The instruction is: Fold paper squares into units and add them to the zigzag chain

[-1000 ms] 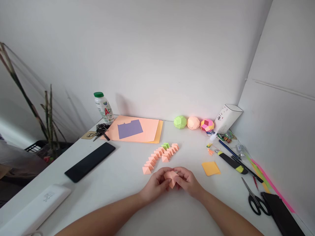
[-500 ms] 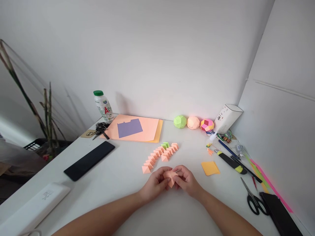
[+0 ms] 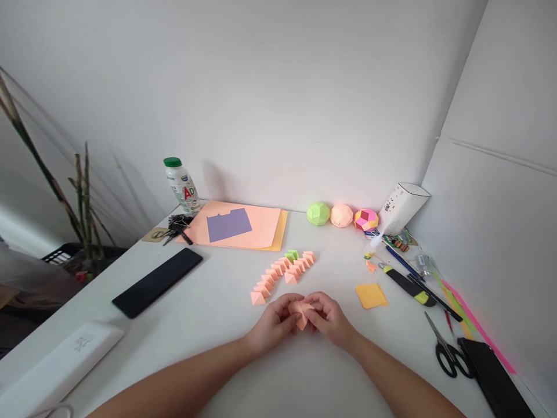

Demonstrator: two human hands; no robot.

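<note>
While both forearms reach in from the near edge of the white worktop (image 3: pixel 209 325), the left hand (image 3: pixel 273 323) and the right hand (image 3: pixel 334 319) meet around a small folded peach paper piece (image 3: pixel 301 312), held low over the worktop between them. Each grip is pressed together on that piece, fingertips pinching it from its own side. Whether the piece touches the worktop cannot be told.

Well to the right of the piece and slightly nearer, black-handled scissors (image 3: pixel 448 351) lie flat. Near the piece on its right lies a square orange paper sheet (image 3: pixel 371 295), and beyond that a black-and-yellow utility knife (image 3: pixel 407 284). Far left of the piece rests a flat black rectangular phone (image 3: pixel 157 282).

Just beyond the piece runs a slanting row of folded peach paper units (image 3: pixel 278 274), with green ones at its far end. Farther beyond the piece, to the left, large peach paper sheets (image 3: pixel 263 227) carry a purple paper cut-out (image 3: pixel 228 224). By the wall beyond the piece stand a green paper ball (image 3: pixel 318 213), a peach paper ball (image 3: pixel 341 215) and a pink-and-yellow paper ball (image 3: pixel 366 220), with a green-capped white plastic bottle (image 3: pixel 181 186) far off to the left.
</note>
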